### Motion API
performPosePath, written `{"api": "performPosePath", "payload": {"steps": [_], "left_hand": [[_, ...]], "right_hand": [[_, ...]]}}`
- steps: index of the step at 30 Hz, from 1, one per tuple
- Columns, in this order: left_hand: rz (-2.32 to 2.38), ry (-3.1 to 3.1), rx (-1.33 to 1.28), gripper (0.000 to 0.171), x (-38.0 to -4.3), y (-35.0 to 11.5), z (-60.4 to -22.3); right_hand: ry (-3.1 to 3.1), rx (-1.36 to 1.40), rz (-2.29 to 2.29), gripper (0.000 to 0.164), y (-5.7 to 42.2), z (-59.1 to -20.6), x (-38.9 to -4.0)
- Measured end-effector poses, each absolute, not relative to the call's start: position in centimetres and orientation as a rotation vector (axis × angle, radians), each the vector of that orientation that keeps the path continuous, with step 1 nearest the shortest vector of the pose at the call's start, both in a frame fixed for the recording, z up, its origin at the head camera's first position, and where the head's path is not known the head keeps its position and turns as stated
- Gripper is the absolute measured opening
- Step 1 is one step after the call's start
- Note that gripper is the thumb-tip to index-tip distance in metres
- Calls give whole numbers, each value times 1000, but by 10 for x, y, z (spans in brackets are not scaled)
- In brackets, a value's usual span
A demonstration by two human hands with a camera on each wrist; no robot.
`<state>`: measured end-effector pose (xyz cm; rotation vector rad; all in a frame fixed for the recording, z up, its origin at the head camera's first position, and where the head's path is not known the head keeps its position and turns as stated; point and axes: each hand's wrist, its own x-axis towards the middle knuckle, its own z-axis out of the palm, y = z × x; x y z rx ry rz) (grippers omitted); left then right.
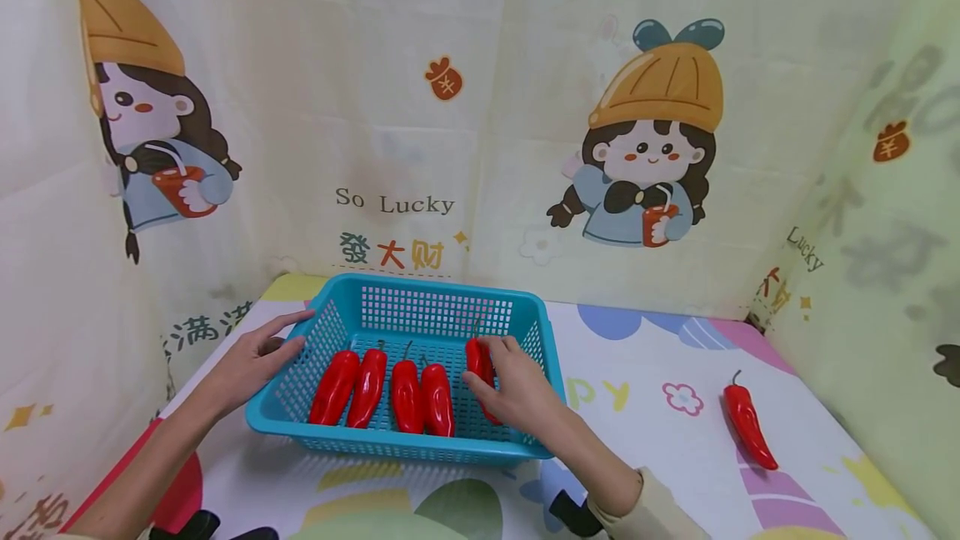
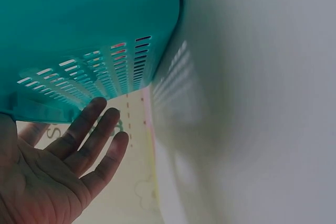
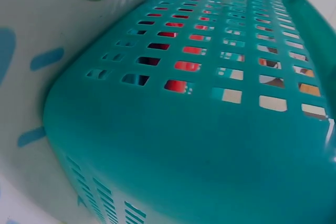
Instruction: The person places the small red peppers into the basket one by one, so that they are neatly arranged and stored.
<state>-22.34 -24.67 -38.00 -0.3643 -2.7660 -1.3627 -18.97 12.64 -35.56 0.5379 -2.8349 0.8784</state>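
Note:
A blue-green plastic basket (image 1: 435, 446) with lattice walls stands on the table. On its floor several glossy red chili peppers (image 1: 406, 397) lie side by side, stems toward the far wall. Inside its right part, my right hand (image 1: 517, 382) holds another red pepper (image 1: 475, 354) between thumb and fingers; the hand covers part of that pepper. My left hand (image 1: 251, 369) is at the basket's left rim, its fingers extended along the outside, as the left wrist view also shows (image 2: 63, 166). In the right wrist view the basket wall (image 3: 157, 140) hides the right hand.
One more red pepper (image 1: 748, 426) lies on the patterned tablecloth (image 1: 645, 440), right of the basket. Printed cloth (image 1: 495, 148) hangs behind the table and on both sides. Black straps (image 1: 573, 513) show near the forearms.

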Motion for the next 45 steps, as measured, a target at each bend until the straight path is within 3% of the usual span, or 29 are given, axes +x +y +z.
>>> {"api": "performPosePath", "payload": {"steps": [28, 45], "left_hand": [[-1369, -2776, -343, 62, -225, -247, -382], [-1366, -2782, -339, 62, -225, -247, -381]], "right_hand": [[-3048, 699, 803, 54, 125, -358, -193], [-2710, 514, 998, 55, 142, -339, -175]]}}
